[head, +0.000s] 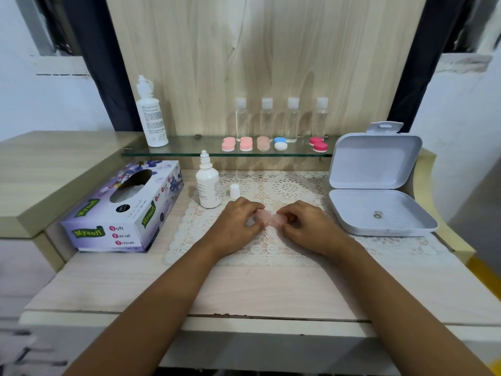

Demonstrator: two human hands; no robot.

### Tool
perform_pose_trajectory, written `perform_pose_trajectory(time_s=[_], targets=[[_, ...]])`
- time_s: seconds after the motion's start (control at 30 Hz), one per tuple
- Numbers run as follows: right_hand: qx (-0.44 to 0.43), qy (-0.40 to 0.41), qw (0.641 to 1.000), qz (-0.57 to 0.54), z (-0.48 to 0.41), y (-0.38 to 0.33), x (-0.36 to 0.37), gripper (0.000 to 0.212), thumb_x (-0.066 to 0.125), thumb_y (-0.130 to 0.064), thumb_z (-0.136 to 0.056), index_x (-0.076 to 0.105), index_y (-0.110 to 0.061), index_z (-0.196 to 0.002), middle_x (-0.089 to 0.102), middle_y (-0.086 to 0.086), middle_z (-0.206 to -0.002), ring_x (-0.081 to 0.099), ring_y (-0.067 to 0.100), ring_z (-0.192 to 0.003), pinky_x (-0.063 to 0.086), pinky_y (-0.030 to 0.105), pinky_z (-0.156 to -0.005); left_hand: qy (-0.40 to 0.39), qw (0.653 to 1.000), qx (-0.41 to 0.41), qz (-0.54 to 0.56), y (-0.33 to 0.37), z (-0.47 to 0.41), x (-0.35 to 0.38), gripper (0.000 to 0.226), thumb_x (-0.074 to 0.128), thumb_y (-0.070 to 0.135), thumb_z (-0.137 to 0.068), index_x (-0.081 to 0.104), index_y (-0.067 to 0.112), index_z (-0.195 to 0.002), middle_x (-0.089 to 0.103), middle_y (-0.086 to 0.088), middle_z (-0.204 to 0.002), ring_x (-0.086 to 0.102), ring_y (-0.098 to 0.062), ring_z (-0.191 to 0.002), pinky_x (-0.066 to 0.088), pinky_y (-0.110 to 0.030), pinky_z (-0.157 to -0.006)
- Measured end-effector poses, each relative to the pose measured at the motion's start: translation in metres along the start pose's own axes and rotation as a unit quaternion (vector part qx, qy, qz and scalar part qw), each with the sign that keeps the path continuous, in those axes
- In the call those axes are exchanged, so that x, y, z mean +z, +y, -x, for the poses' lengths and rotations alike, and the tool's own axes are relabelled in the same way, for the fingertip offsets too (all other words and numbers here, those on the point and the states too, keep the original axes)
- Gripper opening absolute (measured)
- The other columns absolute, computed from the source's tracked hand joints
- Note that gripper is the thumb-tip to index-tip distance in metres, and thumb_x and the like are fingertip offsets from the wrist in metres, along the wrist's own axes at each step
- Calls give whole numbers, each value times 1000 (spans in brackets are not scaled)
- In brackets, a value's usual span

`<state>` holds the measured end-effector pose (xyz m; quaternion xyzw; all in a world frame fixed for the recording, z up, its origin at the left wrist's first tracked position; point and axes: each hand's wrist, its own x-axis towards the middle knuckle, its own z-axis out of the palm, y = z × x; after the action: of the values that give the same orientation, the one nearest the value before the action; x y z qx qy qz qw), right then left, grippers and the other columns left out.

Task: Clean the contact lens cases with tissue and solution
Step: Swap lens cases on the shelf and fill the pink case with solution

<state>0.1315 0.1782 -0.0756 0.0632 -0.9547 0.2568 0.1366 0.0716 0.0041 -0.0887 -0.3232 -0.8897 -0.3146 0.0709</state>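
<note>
Fingers [252,210] of the left hand [237,221] and right hand [307,226] pinch opposite ends of a pale pink lens case [267,219] over the lace mat [292,185], apparently unscrewing its lids; next it probably needs solution from the uncapped bottle [208,185] near the left hand.

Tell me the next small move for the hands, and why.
Probably twist a lid off the pink lens case: left hand and right hand both pinch it over the lace mat, and the solution bottle stands uncapped, ready.
</note>
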Motion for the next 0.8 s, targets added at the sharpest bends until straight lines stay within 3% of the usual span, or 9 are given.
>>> perform_pose_trajectory(time_s=[0.1, 0.23, 0.33, 0.43, 0.57, 0.8], targets=[[28, 30, 999, -21, -1, -2, -3, 21, 59, -27, -87, 65, -14, -102, 63, 0, -96, 57, 13, -89, 38, 16, -73, 26, 998, -14, -53, -3, -1, 0, 49, 55, 36, -91, 48, 13, -134, 50, -6, -130, 40, -22, -124, 31, -32, -105], [58, 141, 988, -27, -13, -5, -16, 24, 58, -34, -87, 65, -13, -95, 65, 1, -87, 59, 16, -82, 46, 28, -71, -30, 992, -27, -119, -4, -3, 2, 50, 44, 40, -95, 43, 13, -138, 36, -5, -148, 27, -19, -138, 23, -34, -112], [79, 224, 971, -4, -30, -8, -35, 28, 54, -37, -90, 64, -10, -91, 58, 0, -76, 53, 17, -75, 35, 26, -63, -49, 990, -37, -126, -4, -4, 2, 49, 40, 41, -97, 42, 16, -139, 30, -3, -152, 24, -18, -140, 20, -34, -114], [114, 267, 956, 33, -50, -10, -50, 32, 48, -35, -93, 60, -5, -97, 62, 11, -83, 57, 30, -84, 38, 31, -65, -49, 991, -40, -122, -6, -4, 3, 50, 40, 42, -97, 41, 17, -140, 28, -2, -153, 22, -17, -141, 19, -35, -114], [154, 251, 952, 88, -71, -8, -52, 36, 43, -33, -94, 56, -3, -110, 63, 20, -102, 57, 36, -96, 42, 36, -72, -45, 991, -39, -120, -8, -3, 4, 49, 41, 42, -96, 41, 18, -140, 29, -1, -152, 23, -15, -140, 18, -35, -115], [187, 200, 954, 121, -95, -10, -57, 29, 45, -25, -92, 59, -2, -102, 61, 17, -106, 56, 34, -97, 34, 30, -66, -37, 992, -38, -115, -9, -4, 5, 49, 42, 42, -95, 43, 19, -138, 33, -1, -151, 25, -15, -139, 19, -37, -115]])
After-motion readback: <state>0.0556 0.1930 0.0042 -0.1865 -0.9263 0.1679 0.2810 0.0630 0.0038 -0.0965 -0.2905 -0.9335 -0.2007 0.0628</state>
